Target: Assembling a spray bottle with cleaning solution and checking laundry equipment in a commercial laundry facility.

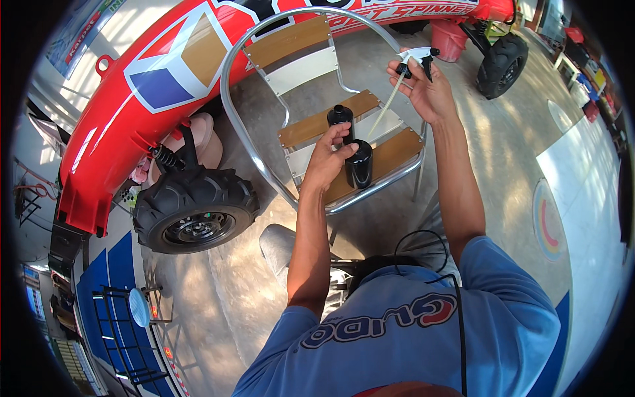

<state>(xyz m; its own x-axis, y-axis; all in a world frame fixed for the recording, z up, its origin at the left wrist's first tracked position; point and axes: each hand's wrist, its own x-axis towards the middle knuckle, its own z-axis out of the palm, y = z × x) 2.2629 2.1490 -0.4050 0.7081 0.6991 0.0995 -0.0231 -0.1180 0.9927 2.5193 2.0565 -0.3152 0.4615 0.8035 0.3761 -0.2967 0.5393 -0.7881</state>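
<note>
My left hand (pixel 326 156) is curled at a black bottle (pixel 339 116) with a narrow neck, its fingers lying across the bottle's side. The thumb reaches the edge of a second black container (pixel 359 169), which stands nearer to me and has a round dark top. Up and to the right, my right hand (pixel 426 92) grips a white and black trigger sprayer head (pixel 415 55) by its collar. From that head a pale dip tube (pixel 387 106) slants down toward the containers, its lower end outside both. A metal-framed chair (pixel 397 149) with wooden slats bears both containers.
Beyond the chair stretches a large red machine body (pixel 119 126) with a chunky black tyre (pixel 198 212) at left and another tyre (pixel 503 66) at far right. A pink bucket (pixel 448 41) stands behind. Lower left is a black metal rack (pixel 122 331). A thin black cable (pixel 460 324) hangs over my shirt.
</note>
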